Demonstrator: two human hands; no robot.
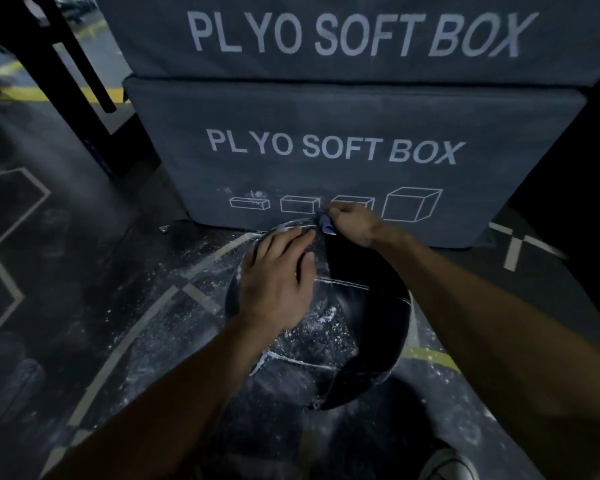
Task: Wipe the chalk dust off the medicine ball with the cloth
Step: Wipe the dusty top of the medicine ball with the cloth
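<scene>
A large black medicine ball (pixel 347 327) sits on the floor in front of me, with white chalk dust speckled over its near middle panels. My left hand (pixel 278 275) lies flat on the ball's upper left side, fingers spread. At the far top of the ball my right hand (pixel 352 225) grips a small blue cloth (pixel 325 225), only a folded corner of which shows past the fingers. The cloth touches the ball's top edge.
Two stacked grey "PLYO SOFT BOX" blocks (pixel 326 150) stand right behind the ball. Chalk dust is scattered on the dark rubber floor (pixel 146 296) to the left. A black metal rack leg (pixel 73 64) stands at the back left. A shoe (pixel 447 465) shows at the bottom.
</scene>
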